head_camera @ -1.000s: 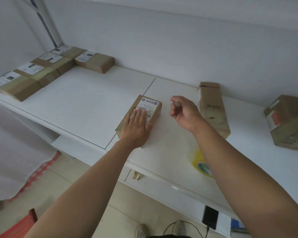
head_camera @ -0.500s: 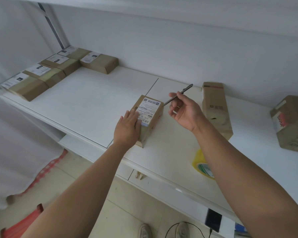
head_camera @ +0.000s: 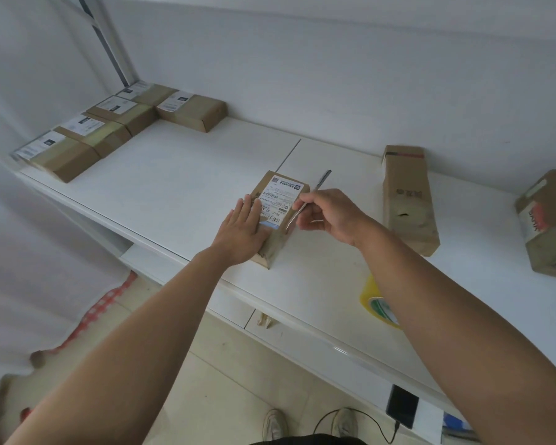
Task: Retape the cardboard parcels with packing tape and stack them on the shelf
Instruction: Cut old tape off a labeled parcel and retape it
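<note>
On the white shelf (head_camera: 180, 175), a small labelled cardboard parcel (head_camera: 278, 216) is pressed flat by the left hand (head_camera: 241, 231) (fingers straight). A pen (head_camera: 307, 200) is pinched in the right hand (head_camera: 329, 216), its tip at the parcel's right edge; a roll of packing tape (head_camera: 377, 303) lies near the shelf's front edge.

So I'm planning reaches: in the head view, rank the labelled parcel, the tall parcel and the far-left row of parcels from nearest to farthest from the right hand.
1. Labelled parcel, beside the right hand.
2. Tall parcel, to its right.
3. Row of parcels, far left.
</note>
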The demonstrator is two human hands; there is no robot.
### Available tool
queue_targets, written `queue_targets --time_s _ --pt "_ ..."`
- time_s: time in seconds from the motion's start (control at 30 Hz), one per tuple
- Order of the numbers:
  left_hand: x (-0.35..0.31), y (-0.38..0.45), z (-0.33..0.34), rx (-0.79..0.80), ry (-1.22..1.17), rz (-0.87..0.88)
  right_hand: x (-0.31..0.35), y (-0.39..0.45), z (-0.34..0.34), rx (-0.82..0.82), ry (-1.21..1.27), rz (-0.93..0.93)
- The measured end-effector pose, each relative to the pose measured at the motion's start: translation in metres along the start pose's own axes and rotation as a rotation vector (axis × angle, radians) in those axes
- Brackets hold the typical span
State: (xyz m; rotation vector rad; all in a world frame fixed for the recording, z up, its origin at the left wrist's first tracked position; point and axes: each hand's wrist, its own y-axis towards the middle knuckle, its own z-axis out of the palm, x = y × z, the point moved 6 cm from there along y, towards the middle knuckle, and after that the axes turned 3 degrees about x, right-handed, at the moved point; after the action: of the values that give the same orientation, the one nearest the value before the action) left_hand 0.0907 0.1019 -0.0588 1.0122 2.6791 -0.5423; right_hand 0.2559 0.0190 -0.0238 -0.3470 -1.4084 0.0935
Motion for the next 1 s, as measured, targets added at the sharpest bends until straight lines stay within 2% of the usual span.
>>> queue_targets --time_s 0.17,0.43,1.0 --pt "-0.0001 0.0009 0.0008 -0.017 0.029 -0.007 -0.0049 -0.0064 0.0098 0.093 -0.027 0.076" --pt "-0.0011 0.0005 0.0004 -0.027 0.032 -0.011 -0.0079 -0.0099 0.0095 0.145 -0.156 0.040" --pt "-0.0034 -0.0009 -0.0008 -0.020 0.040 -0.013 -0.0084 -0.0071 0.0101 0.110 -0.228 -0.023"
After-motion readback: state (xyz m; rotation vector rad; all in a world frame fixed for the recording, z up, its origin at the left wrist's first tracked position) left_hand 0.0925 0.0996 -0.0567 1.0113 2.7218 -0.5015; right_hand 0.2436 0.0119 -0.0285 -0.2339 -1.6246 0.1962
